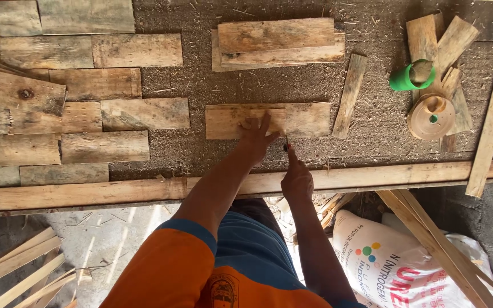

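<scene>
At the middle of the sawdust-strewn desk (372,122): short pale wooden plank (303,120) lying flat, pinned under left hand (257,137), fingers spread open and pressing down to stop slippage. Right hand (296,179) closed around small dark marking tool (286,146), tip touching the plank's near edge. Far right: green plastic cup (404,78) beside round wooden disc (431,118). Left: rows of weathered planks (81,117) laid edge to edge.
</scene>
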